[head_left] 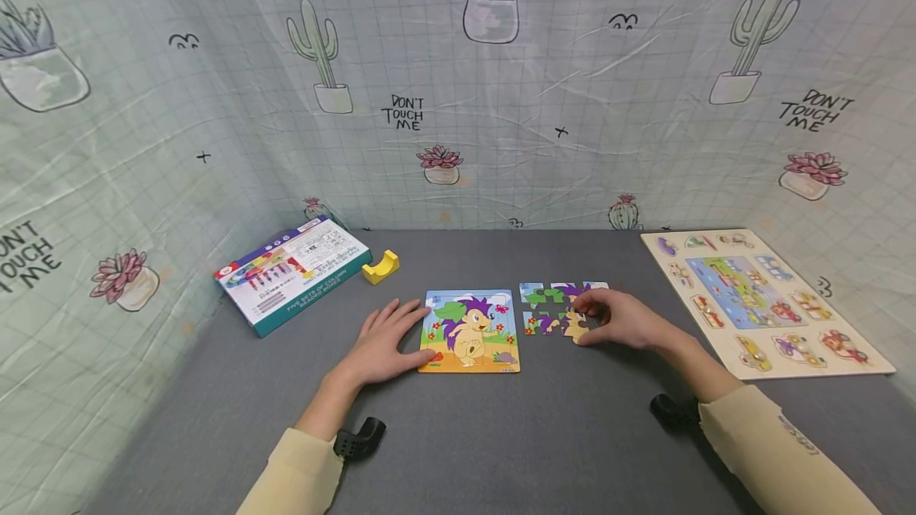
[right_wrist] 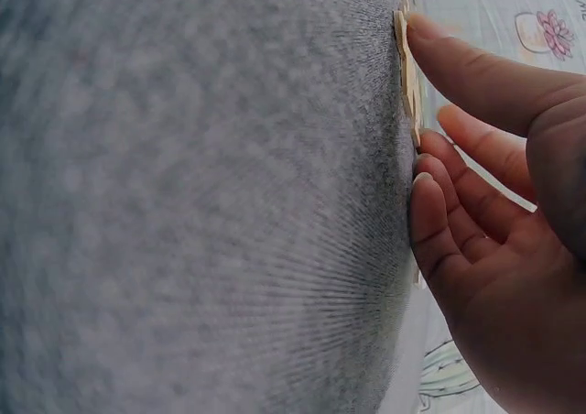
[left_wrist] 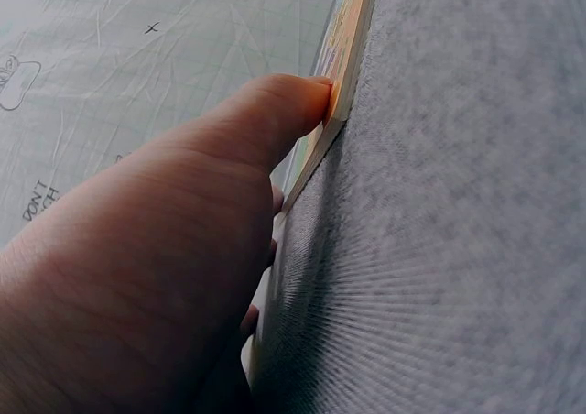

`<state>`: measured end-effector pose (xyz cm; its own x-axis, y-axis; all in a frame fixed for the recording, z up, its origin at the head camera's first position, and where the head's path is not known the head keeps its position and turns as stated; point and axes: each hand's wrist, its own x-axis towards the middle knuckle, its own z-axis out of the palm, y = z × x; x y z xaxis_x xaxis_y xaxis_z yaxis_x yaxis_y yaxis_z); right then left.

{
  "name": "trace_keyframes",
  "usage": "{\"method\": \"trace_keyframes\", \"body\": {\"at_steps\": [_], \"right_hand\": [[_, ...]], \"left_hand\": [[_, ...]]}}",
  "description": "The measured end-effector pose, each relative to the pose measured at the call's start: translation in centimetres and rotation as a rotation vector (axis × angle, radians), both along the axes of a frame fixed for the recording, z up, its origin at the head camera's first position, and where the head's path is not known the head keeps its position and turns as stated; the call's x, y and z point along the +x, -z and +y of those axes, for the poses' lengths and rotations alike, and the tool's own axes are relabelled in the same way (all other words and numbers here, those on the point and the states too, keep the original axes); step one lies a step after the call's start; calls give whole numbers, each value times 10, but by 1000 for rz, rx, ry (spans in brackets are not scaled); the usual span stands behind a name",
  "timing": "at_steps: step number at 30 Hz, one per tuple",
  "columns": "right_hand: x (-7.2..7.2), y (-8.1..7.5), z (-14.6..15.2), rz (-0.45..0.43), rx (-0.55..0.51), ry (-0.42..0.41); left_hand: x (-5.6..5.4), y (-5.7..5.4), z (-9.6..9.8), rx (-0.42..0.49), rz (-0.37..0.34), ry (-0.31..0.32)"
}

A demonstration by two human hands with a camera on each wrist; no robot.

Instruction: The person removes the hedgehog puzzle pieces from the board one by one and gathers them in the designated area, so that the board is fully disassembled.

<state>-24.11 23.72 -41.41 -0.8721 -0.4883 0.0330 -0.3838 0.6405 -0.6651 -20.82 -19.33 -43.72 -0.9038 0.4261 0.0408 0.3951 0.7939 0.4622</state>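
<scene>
A hedgehog puzzle board [head_left: 469, 332] lies flat on the table. My left hand [head_left: 382, 344] lies along its left side with fingers spread, the thumb touching the lower left corner; in the left wrist view that thumb [left_wrist: 284, 107] presses the board's edge. To the right lie several loose puzzle pieces [head_left: 541, 294], set apart in rows. My right hand [head_left: 622, 319] pinches a hedgehog puzzle piece [head_left: 575, 327] at the lower right of this group, between thumb and fingers. From the right wrist, the thumb touches the edge of a thin wooden piece [right_wrist: 408, 75], low against the table.
A teal-edged box [head_left: 293, 272] lies at the back left, with a yellow curved block [head_left: 381, 267] beside it. A large wooden picture board [head_left: 766, 300] lies at the right, beyond my right hand. Printed cloth [head_left: 487, 125] hangs behind the grey table [head_left: 501, 443].
</scene>
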Motion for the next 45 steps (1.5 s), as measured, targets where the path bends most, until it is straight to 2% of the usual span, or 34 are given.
{"method": "trace_keyframes", "body": {"at_steps": [13,21,34,45], "right_hand": [[2,-1,-3,15,23,5],[1,0,-3,17,23,10],[-1,-4,-3,-2,-84,27],[-3,-11,-29,-17,-147,6]], "left_hand": [[2,-4,0,7,-1,6],[1,-1,0,11,1,2],[2,-1,0,9,4,3],[1,0,0,18,6,6]]}}
